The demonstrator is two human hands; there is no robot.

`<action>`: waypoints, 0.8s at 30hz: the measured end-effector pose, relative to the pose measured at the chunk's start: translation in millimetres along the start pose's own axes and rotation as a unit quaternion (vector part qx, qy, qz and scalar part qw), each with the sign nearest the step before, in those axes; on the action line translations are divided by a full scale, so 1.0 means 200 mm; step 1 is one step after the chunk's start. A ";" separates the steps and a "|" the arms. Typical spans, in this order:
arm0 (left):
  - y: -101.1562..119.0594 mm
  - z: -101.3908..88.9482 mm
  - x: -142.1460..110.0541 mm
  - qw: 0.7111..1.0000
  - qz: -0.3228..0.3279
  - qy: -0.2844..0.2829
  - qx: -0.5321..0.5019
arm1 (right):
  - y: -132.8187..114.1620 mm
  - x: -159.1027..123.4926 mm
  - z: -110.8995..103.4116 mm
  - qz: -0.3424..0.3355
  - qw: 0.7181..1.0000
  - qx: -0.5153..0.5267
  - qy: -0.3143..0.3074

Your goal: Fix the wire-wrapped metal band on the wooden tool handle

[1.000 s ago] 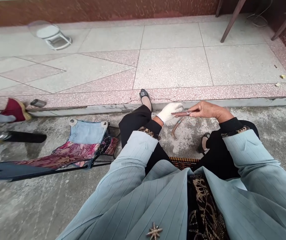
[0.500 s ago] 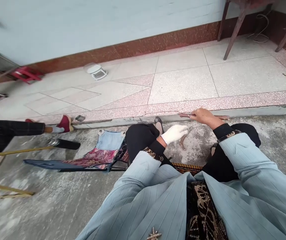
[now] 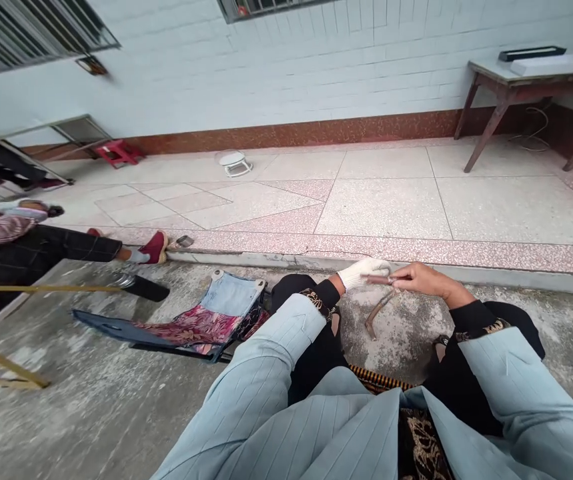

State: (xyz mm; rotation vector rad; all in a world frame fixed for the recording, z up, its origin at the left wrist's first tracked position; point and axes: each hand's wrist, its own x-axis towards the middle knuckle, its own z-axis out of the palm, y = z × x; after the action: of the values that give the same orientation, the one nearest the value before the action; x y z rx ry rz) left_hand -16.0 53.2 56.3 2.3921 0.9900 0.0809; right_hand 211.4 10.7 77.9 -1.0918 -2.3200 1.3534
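I sit low over a concrete floor with my knees apart. My left hand (image 3: 363, 272), in a white knit glove, is closed on a curved brownish tool (image 3: 376, 312) whose end hangs down toward the floor. My bare right hand (image 3: 419, 278) pinches a thin dark strip (image 3: 377, 280) that runs across to the gloved fingers. Both hands meet just in front of my knees, near the raised tiled step (image 3: 316, 247).
A folding stool with patterned fabric (image 3: 201, 320) lies tipped on my left. Another person sits at far left, legs stretched out, red shoe (image 3: 155, 248) on the step. Yellow sticks (image 3: 41, 289) cross the floor. A white scale (image 3: 236, 162), red stool (image 3: 117, 152) and wooden table (image 3: 531, 73) stand by the wall.
The camera has tilted up, bringing the wall, window and table into view. My right hand came back from the step's edge to meet the gloved left hand again.
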 end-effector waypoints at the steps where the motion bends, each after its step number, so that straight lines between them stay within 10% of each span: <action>1: -0.01 0.00 0.02 1.000 -0.007 0.006 -0.008 | 0.01 -0.02 -0.03 0.020 0.998 0.003 0.058; 8: 0.01 0.02 0.06 0.995 0.026 -0.048 -0.084 | 0.03 -0.03 -0.26 0.187 0.937 -0.089 0.282; 13: 0.03 -0.07 0.08 0.992 0.050 -0.066 -0.098 | 0.11 0.04 -0.29 0.248 0.903 -0.330 0.118; 19: -0.06 -0.21 0.11 0.991 0.060 -0.039 -0.113 | 0.05 -0.01 -0.19 0.091 0.981 -0.123 -0.120; 24: -0.09 -0.09 0.17 0.966 0.039 -0.005 -0.255 | -0.06 -0.03 -0.31 0.105 0.985 -0.004 0.139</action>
State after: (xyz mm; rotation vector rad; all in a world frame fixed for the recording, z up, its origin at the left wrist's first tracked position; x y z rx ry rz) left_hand -7.7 94.7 58.0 1.9512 0.7567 0.3123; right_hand 243.2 42.9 123.2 -1.4612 -2.0573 1.1696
